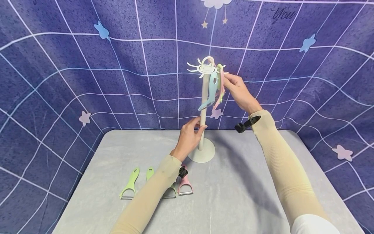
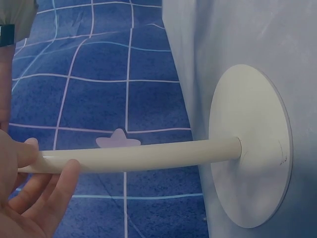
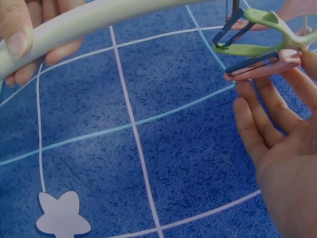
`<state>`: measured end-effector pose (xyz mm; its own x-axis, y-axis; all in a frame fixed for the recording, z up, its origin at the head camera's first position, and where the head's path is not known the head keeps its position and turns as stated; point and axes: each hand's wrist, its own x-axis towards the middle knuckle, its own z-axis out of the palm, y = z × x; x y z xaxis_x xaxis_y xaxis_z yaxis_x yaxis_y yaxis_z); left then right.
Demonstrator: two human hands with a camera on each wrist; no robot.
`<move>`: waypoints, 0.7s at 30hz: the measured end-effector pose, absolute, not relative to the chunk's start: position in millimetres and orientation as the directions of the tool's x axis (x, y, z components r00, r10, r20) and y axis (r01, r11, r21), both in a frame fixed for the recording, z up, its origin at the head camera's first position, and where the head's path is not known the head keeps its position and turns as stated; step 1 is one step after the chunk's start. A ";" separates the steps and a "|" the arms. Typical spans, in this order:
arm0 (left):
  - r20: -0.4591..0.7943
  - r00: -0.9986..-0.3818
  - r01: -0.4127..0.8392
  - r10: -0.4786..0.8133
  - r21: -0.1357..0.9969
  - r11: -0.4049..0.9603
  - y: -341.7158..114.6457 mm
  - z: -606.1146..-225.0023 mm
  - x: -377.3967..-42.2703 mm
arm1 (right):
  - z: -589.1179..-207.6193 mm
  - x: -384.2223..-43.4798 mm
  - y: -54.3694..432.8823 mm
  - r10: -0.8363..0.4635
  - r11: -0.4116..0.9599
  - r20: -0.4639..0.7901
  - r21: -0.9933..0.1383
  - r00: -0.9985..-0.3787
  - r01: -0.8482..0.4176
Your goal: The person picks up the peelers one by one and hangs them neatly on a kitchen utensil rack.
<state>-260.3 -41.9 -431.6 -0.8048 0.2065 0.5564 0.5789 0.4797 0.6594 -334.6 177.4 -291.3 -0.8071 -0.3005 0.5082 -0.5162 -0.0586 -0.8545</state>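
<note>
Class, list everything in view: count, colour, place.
Flat tabletop: one, grey, foreground
Gridded, starred fabric backdrop: one, blue-purple, behind the tabletop
Round-based pole stand with hooks: one, white, upright on the tabletop
Hanging peelers: at least three, blue, green and pink, overlapping on the stand
Green Y-shaped peelers: two, green, lying front left, one partly hidden
Pink Y-shaped peeler: one, pink, to their right
Wrist devices: two, black, one per wrist
Long sleeves: two, beige, on both forearms
White cloth: one, white, bottom right
Left hand: one, gripping the stand
Right hand: one, at a pink hanging peeler
</note>
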 end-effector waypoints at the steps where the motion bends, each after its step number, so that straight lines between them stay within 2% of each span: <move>1: 0.556 -0.805 0.579 0.207 0.660 0.479 -41.9 -431.9 -260.4 | -292.1 -334.6 177.8 -0.304 -0.061 0.511 -0.853 -0.804 -0.519; 10: 0.558 -0.806 0.578 0.197 0.671 0.464 -41.2 -433.4 -261.1 | -294.7 -331.1 178.0 -0.309 -0.095 0.510 -0.856 -0.803 -0.508; 21: 0.553 -0.808 0.577 0.203 0.672 0.464 -41.1 -433.0 -260.6 | -300.0 -324.0 179.0 -0.215 -0.072 0.565 -0.823 -0.797 -0.564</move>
